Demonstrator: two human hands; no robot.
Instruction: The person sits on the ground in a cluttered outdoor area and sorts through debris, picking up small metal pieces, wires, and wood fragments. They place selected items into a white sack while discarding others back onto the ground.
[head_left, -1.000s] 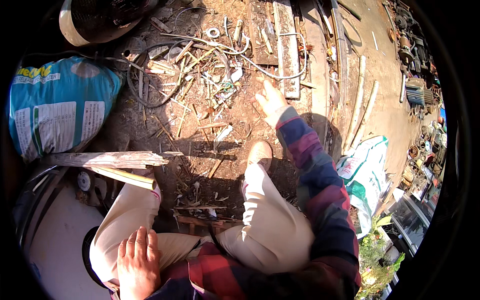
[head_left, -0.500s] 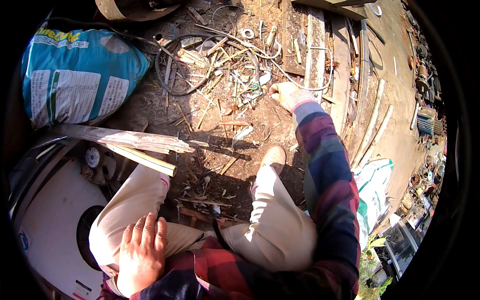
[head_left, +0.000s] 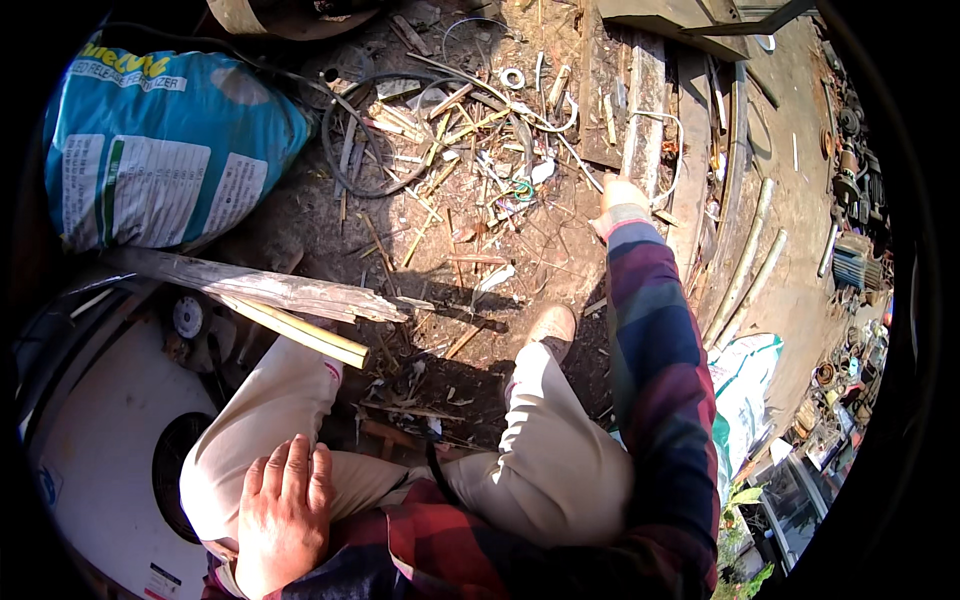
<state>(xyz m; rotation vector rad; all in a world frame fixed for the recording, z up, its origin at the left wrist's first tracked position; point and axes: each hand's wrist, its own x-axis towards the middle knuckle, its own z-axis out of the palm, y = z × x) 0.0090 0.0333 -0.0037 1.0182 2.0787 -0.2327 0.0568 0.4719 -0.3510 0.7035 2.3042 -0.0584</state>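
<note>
My left hand (head_left: 283, 510) rests flat on my left thigh, its fingers stretched out and holding nothing. Out at the end of my extended arm, my right hand (head_left: 622, 198) is low over the littered ground, its fingers curled at a thin pale cable (head_left: 587, 168). The cable meets the hand on its left side and loops round beyond it on the right; the fingertips are partly hidden. Left of this hand lie a small tangle of green string (head_left: 523, 191), a white scrap (head_left: 543, 171) and splintered wood bits (head_left: 440, 150).
A blue printed sack (head_left: 170, 140) stands at the far left. A weathered plank (head_left: 260, 283) and a bamboo pole (head_left: 300, 333) jut out above my left knee. Long boards (head_left: 645, 110) and two pale poles (head_left: 742, 265) lie on the right, near a white-green sack (head_left: 745, 385).
My right hand has moved right and turned, from beside the green string to the pale cable. My left hand stays on my thigh. The whole view has shifted slightly.
</note>
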